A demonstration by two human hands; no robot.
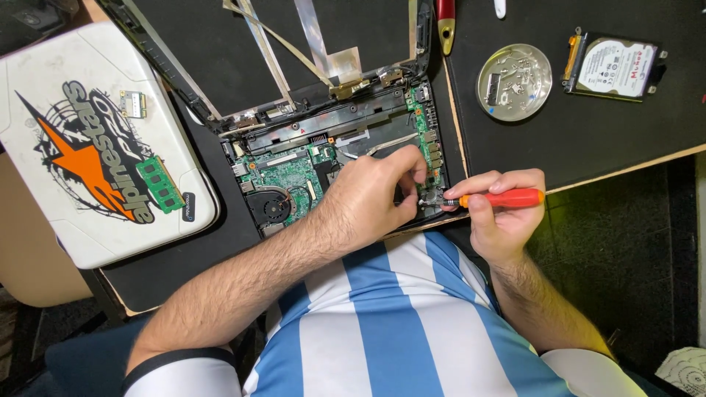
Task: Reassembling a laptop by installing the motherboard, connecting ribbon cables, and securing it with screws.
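An opened small laptop lies on a black mat, its green circuit board and round fan bare. My left hand rests on the board's right part, fingers curled down onto it, holding nothing that I can see. My right hand grips a screwdriver with an orange-red handle; its metal tip points left at the laptop's near right corner, just beside my left fingers. The spot under the tip is hidden by my fingers.
A white laptop lid with an orange and black graphic lies at left, a green memory stick and a small card on it. A round metal dish of screws and a hard drive sit at back right. A red-handled tool lies at the top.
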